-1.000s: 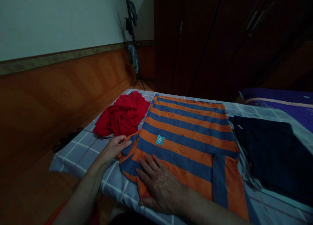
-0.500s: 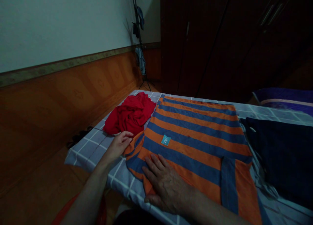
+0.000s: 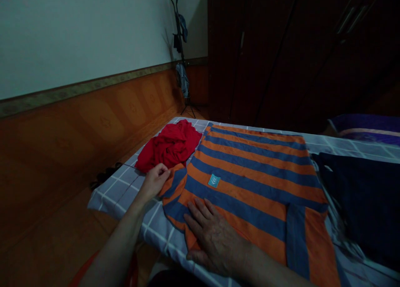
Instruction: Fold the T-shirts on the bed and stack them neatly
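On the orange-and-blue striped cloth shirt (image 3: 250, 170), the right hand (image 3: 215, 239) is pressing, fingers spread, while the left hand (image 3: 153, 183), pinching its sleeve (image 3: 175, 180), is opening it wider.

Orange and slate-blue stripes across shirt (image 3: 250, 183); white chevrons on teal patch (image 3: 214, 180). Plain red for bundle (image 3: 171, 147). White grid over grey sheet (image 3: 120, 191). Dark navy for fabric (image 3: 368, 195) at right. Pale pink stripe on purple cover (image 3: 368, 124). Very dark brown for wardrobe (image 3: 265, 49). Pale blue-green over orange for wall (image 3: 93, 37).
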`<state>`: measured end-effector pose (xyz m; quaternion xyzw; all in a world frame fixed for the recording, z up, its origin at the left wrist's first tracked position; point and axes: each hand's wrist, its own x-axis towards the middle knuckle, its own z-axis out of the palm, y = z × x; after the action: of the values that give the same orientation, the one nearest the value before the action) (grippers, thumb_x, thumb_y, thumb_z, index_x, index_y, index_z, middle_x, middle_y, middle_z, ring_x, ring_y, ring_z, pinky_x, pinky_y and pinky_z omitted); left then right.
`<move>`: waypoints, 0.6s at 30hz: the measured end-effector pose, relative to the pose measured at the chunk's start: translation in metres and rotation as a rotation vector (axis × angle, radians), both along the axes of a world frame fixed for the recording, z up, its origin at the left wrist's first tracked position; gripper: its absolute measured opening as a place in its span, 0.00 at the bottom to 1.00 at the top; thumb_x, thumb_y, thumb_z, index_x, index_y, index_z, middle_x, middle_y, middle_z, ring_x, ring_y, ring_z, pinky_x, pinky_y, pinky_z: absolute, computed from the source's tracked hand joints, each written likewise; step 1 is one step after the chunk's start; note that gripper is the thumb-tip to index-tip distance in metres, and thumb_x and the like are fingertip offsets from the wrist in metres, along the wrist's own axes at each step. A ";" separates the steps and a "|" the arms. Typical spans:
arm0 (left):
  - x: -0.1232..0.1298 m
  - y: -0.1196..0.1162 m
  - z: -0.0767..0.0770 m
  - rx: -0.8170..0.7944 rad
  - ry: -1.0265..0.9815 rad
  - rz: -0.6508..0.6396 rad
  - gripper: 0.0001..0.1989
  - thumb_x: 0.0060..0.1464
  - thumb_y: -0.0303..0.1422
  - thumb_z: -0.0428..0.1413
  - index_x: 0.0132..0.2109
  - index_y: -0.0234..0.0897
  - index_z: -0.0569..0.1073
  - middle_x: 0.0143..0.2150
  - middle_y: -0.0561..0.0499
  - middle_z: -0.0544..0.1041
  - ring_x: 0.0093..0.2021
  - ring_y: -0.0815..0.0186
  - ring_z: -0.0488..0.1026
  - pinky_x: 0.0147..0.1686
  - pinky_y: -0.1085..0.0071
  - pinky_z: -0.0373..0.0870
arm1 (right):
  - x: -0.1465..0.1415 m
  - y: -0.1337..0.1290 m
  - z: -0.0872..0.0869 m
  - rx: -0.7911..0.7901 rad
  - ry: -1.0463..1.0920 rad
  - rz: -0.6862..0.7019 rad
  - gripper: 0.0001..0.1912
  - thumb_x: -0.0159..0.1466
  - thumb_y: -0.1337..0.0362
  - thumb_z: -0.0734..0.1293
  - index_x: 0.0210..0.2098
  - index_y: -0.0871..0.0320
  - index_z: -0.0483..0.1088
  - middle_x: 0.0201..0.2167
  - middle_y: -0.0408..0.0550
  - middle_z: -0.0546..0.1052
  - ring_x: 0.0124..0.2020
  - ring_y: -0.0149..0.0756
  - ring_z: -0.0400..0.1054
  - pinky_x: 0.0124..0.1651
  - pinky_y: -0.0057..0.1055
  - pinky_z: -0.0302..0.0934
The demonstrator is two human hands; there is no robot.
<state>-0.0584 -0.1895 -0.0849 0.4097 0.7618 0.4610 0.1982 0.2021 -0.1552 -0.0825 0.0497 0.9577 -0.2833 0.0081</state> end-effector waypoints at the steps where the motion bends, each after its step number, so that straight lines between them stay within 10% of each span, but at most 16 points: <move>1: -0.005 -0.002 -0.001 0.015 -0.041 0.028 0.14 0.47 0.44 0.53 0.27 0.38 0.66 0.22 0.57 0.68 0.23 0.69 0.66 0.23 0.75 0.59 | 0.000 0.000 0.000 -0.002 0.003 -0.001 0.40 0.65 0.42 0.54 0.66 0.64 0.48 0.68 0.61 0.40 0.68 0.52 0.29 0.67 0.50 0.25; 9: -0.018 0.004 -0.006 0.033 -0.207 0.055 0.26 0.42 0.54 0.57 0.37 0.34 0.71 0.31 0.50 0.76 0.32 0.63 0.74 0.31 0.72 0.68 | -0.001 -0.001 0.001 -0.005 -0.004 -0.007 0.39 0.66 0.43 0.54 0.67 0.64 0.47 0.68 0.61 0.40 0.68 0.52 0.27 0.67 0.51 0.25; 18: -0.028 0.018 0.014 0.046 0.067 -0.025 0.15 0.46 0.45 0.56 0.30 0.36 0.68 0.24 0.55 0.72 0.24 0.68 0.69 0.24 0.75 0.63 | -0.001 0.000 -0.001 0.002 0.006 -0.020 0.39 0.64 0.44 0.57 0.66 0.63 0.50 0.68 0.60 0.41 0.68 0.53 0.30 0.67 0.50 0.27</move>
<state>-0.0867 -0.1718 -0.0710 0.4390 0.7518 0.4621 0.1690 0.2015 -0.1549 -0.0835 0.0583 0.9575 -0.2826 0.0026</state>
